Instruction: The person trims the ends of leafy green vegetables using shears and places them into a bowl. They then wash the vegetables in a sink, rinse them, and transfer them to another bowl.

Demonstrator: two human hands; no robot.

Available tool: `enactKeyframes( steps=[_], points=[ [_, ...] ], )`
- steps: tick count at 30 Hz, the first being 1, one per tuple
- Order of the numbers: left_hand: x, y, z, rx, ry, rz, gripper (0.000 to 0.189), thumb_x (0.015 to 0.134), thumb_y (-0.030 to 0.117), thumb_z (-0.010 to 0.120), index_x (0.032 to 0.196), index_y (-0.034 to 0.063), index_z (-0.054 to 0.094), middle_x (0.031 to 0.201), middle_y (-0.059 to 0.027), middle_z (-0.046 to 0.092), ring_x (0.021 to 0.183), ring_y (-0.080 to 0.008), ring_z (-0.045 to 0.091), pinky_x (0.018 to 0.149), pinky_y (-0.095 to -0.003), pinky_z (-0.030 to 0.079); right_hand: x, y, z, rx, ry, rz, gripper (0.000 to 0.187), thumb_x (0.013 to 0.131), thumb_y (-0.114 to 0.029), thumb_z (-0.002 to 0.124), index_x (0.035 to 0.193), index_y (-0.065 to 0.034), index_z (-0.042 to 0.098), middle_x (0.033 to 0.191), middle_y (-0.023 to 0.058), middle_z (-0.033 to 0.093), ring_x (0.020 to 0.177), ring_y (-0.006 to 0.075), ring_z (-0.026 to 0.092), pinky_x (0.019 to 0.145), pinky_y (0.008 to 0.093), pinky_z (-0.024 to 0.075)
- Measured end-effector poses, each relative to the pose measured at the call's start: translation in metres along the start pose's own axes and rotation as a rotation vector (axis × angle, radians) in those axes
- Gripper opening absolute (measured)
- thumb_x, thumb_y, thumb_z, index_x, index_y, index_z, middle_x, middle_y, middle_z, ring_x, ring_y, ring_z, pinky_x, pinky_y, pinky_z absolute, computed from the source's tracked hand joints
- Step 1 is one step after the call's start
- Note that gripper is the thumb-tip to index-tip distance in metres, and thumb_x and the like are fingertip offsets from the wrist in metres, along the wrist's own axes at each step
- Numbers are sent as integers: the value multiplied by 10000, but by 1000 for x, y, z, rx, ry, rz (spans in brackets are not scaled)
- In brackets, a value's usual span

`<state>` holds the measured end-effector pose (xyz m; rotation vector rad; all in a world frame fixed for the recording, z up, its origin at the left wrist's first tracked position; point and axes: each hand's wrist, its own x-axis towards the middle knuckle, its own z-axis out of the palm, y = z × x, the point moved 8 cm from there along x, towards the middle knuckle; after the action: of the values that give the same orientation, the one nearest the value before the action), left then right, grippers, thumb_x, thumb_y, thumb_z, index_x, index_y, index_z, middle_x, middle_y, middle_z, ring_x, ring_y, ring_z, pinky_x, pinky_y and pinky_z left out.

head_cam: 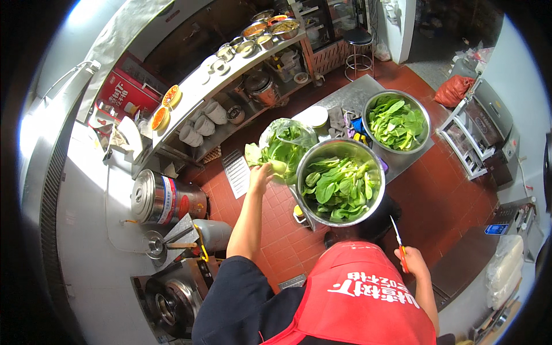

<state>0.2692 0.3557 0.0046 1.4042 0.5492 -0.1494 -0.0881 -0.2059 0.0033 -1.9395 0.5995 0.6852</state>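
Observation:
My left hand (261, 177) is closed on the pale base of a leafy green vegetable head (278, 167), at the near side of a clear plastic bag of greens (288, 140). My right hand (412, 260) holds scissors (401, 246) by their orange-red handle, blades pointing up and away, to the right of my red apron. Between the hands, a steel bowl (304, 202) holds loose green leaves (340, 185). Behind it to the right, a second steel bowl (424, 140) also holds cut greens (396, 123).
The bowls stand on a metal table (366, 88); cloths (338, 123) and a white round container (317, 116) lie behind them. A yellow-capped bottle (299, 211) is below. A steel drum (172, 197) and a stove (170, 304) stand left, a black stool (359, 38) far back.

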Motion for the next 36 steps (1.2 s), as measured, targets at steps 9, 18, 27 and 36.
enactKeyframes(
  steps=[9,18,27,36],
  points=[
    [-188,-96,161,-372,-529,-198,222,1007,148,574,1150,-19,600,1055,-84,689,884,-150,663,793,-277,576,31,-134,21,314,-83,-290,319,930,-337,705,932,-42,586,758,47,633,653,142,622,598,330,510],
    [-299,-140,267,-159,-664,-440,186,969,142,664,1098,20,611,908,-36,670,813,-122,646,769,-296,543,32,-104,-3,693,73,-386,355,854,-151,807,1037,-33,526,910,75,634,773,135,646,595,282,564],
    [-340,-50,337,1003,-969,991,802,655,255,877,1356,66,535,1288,-206,602,1212,-412,551,1028,-468,451,-5,-100,-27,243,181,-413,451,756,-288,866,910,4,559,829,169,635,751,233,595,733,383,497],
    [-274,-144,313,1214,-835,369,486,758,398,806,986,-10,674,923,-264,701,899,-424,679,802,-478,526,-22,-28,-21,147,-54,-217,501,911,-501,677,899,-9,584,750,127,624,699,224,619,642,367,492]
  ],
)
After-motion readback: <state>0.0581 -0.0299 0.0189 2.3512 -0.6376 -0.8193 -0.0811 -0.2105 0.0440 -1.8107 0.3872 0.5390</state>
